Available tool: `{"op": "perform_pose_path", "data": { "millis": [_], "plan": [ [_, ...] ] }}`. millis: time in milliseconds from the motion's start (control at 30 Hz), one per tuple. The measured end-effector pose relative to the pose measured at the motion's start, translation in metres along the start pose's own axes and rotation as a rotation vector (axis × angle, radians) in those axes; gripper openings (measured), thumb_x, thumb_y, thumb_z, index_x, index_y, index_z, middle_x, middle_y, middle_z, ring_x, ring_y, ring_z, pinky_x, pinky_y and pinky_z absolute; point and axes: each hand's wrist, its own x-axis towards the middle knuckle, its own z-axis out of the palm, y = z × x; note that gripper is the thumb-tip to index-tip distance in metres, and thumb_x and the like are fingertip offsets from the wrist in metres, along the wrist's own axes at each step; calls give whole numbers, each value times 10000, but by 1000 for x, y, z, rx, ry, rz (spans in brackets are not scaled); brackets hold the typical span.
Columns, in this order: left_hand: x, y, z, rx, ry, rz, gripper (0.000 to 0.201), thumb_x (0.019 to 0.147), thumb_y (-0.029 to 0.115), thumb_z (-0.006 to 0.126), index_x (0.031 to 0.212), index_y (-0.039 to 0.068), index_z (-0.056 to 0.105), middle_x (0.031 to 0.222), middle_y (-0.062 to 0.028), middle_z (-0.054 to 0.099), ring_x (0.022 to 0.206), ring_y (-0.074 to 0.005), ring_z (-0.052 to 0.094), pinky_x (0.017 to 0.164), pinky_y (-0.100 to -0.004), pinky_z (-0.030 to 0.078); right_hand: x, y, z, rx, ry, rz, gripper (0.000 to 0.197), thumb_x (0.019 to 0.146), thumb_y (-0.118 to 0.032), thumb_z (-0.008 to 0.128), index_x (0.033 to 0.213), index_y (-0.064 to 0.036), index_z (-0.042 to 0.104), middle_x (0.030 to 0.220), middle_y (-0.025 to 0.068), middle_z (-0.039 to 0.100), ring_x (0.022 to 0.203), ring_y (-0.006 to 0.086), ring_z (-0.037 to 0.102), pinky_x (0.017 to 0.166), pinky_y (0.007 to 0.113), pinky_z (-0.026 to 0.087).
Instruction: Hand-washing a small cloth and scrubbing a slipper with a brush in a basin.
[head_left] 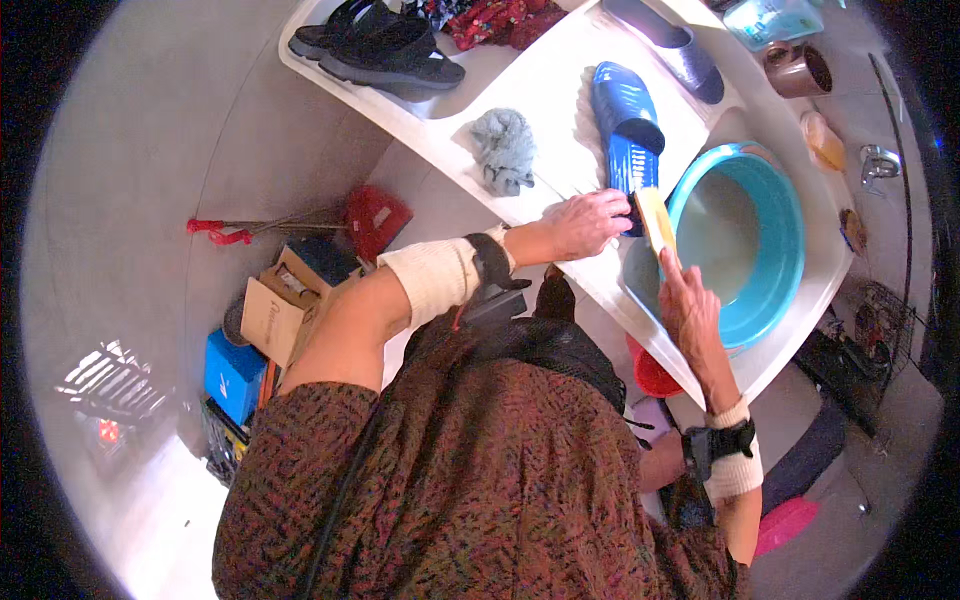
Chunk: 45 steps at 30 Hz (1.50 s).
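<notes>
right hand (688, 302) clamped on a yellow brush (656, 222), I think, left hand (588, 224) gripping the heel of a blue slide (627, 105), teal basin (786, 255) at its 4 o'clock

- Left hand (590, 225): fingers gripping the heel end of a blue slipper (632, 170), which lies sole down, toe pointing away from the person.
- Right hand (688, 300): holds a flat yellow tool (657, 222), its far end at the slipper's heel; contact surface hidden.
- Turquoise basin (786, 240): just right of the slipper, containing cloudy liquid.
- White counter (565, 100): supports the slipper and basin; a crumpled grey cloth (507, 150) lies left of the slipper.
- Dark slipper (692, 65): beyond the blue one, to its right.
- Black sandals (385, 55): at the counter's far left.
- Red dustpan (378, 218): on the left, below counter level.
</notes>
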Motion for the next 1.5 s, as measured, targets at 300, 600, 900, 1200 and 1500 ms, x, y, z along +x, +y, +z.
{"op": "perform_pose_path", "data": {
  "millis": [300, 600, 900, 1200, 1500],
  "plan": [
    [1, -3, 10, -14, -14, -14, 264, 678, 57, 578, 940, 55, 608, 1056, -113, 544, 1077, -267, 491, 868, -362, 454, 35, -5, -10, 9, -155, 134, 457, 834, -164, 488, 1281, -194, 400, 851, 173, 532, 643, 349, 596, 558, 485, 482],
    [12, -2, 12, -27, 18, 99, 204, 684, 51, 548, 877, 31, 611, 945, -119, 544, 1006, -267, 516, 856, -351, 452, 102, 6, 21, 129, 174, 11, 443, 811, -146, 514, 1247, -194, 448, 828, 158, 548, 545, 327, 570, 483, 449, 462],
    [10, -2, 0, -10, -5, 112, 219, 661, 53, 564, 873, 27, 611, 963, -121, 550, 984, -270, 526, 884, -347, 436, 88, -10, -4, 66, 7, 40, 443, 816, -147, 497, 1245, -248, 454, 789, 158, 577, 556, 326, 591, 485, 458, 482],
    [7, 0, -2, -4, -59, 50, 216, 673, 38, 578, 888, 22, 597, 900, -120, 529, 912, -271, 524, 802, -348, 454, 20, -1, -1, 84, -72, 76, 507, 828, -178, 516, 1306, -273, 376, 713, 169, 561, 562, 350, 583, 490, 451, 471],
    [13, -21, -5, -20, 40, -42, 179, 716, 70, 594, 890, 28, 603, 952, -128, 542, 938, -292, 530, 804, -362, 456, 5, -10, -5, 20, -128, 136, 522, 829, -181, 506, 1314, -301, 359, 731, 150, 549, 568, 323, 588, 490, 463, 465]
  ]
}}
